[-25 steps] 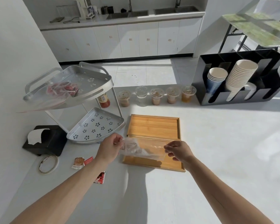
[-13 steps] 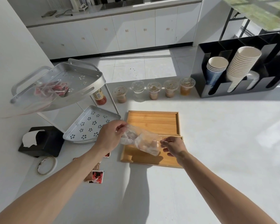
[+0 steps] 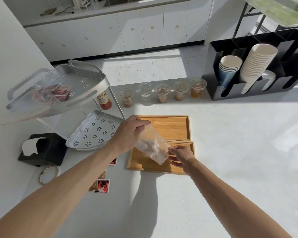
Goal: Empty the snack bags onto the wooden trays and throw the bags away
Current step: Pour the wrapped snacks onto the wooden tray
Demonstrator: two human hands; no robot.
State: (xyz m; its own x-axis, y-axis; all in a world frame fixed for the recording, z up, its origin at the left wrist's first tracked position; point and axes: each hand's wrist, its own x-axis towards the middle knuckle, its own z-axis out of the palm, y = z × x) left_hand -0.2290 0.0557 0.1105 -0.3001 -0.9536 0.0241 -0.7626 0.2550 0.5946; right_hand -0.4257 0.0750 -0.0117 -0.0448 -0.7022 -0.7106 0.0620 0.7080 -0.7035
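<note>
A clear plastic snack bag with pale snacks inside hangs tilted over the near wooden tray. My left hand pinches its upper end. My right hand grips its lower end at the right. The far wooden tray lies bare just behind. Another clear bag with red packets rests on the top tier of the metal corner shelf. A few small red snack packets lie on the counter under my left forearm.
A row of lidded plastic cups stands behind the trays. At the right sits a black cup holder with stacked paper cups. A black tissue box and a tape roll lie at the left. A sauce bottle stands under the shelf.
The bag went from held flat between both hands to steeply tilted: my left hand rose with one end while my right hand lowered the other toward the near tray. The view shifted downward.
</note>
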